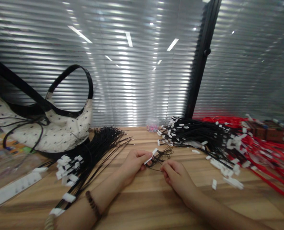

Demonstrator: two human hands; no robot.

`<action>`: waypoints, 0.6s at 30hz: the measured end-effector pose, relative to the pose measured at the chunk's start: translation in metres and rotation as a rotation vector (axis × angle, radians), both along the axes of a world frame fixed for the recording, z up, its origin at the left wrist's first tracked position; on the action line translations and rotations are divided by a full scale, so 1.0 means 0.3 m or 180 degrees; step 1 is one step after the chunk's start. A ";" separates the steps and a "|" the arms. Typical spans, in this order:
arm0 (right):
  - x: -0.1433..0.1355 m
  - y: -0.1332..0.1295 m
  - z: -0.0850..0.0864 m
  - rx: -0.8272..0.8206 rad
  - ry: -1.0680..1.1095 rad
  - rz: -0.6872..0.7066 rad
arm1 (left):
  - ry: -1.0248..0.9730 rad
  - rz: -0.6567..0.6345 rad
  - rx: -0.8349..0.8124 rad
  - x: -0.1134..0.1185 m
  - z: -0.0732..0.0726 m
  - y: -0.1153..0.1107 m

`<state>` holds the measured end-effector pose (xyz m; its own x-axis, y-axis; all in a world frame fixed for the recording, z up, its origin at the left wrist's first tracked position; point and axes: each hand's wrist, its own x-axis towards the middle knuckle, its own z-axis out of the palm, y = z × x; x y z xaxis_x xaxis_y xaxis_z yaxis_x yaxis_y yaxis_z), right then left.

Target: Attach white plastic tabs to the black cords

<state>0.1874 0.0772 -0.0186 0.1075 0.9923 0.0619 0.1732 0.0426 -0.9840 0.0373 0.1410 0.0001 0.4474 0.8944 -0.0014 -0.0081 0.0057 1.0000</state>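
Near the middle of the wooden table [137, 198], my left hand [136, 162] pinches a small white strip [151, 156] between thumb and fingers. A loose tangle of thin dark cord [163, 154] lies against the strip and spreads to its right. My right hand [174, 172] is closed at the lower right of the tangle, its fingertips pinching a thin dark strand that runs toward my left hand. The far ends of the cord are too small to make out.
Black cords with white connectors [66, 169] lie left, before a cream dotted bag [60, 134]. More black cords [199, 129], red cords [269, 153] and loose white pieces [224, 167] lie right. A small clear container [153, 125] stands by the blinds [132, 73].
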 end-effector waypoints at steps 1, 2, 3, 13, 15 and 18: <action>-0.004 -0.001 0.004 -0.0036 0.0048 -0.0022 | -0.0003 -0.0006 0.0028 0.001 -0.001 0.000; -0.007 -0.001 0.007 -0.0078 0.0102 -0.0039 | -0.0006 -0.0010 0.0052 0.002 -0.001 -0.001; -0.010 -0.002 0.010 -0.0117 0.0153 -0.0048 | -0.0007 -0.0004 0.0065 0.003 0.000 -0.001; -0.013 -0.012 0.022 -0.0255 0.0442 0.0045 | -0.0109 -0.0043 0.0026 0.001 0.001 -0.004; -0.014 -0.013 0.027 -0.0296 0.0548 0.0052 | -0.0113 -0.0079 0.0058 0.000 0.000 -0.005; -0.022 -0.021 0.044 -0.0435 0.0768 0.0023 | -0.0159 -0.0147 0.0100 -0.002 0.000 -0.006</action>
